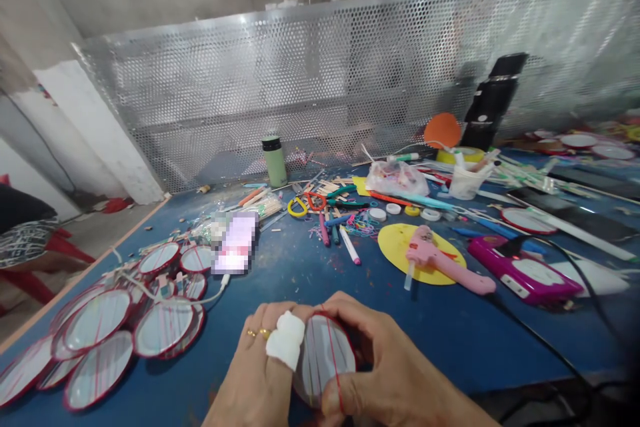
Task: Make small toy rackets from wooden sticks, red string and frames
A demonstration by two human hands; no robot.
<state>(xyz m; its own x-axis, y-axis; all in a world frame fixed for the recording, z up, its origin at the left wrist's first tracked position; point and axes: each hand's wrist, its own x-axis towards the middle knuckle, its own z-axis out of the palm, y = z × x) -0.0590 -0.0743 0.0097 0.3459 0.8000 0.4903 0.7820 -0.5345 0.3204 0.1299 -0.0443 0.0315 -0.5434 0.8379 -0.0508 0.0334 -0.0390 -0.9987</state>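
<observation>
Craft workshop, I noted. My blue worktable [280,273] was strewn with a pink glue gun [440,260], scissors [306,203], markers [349,244] and red-rimmed discs [100,327]; a perforated metal screen [350,80] stood behind.

You hold the round disc [324,357] between your left hand [260,373] and right hand [400,367], its face tilted up toward you. The face is silvery-white and the rim red. A red thread [334,360] crosses the face to your right thumb.
</observation>
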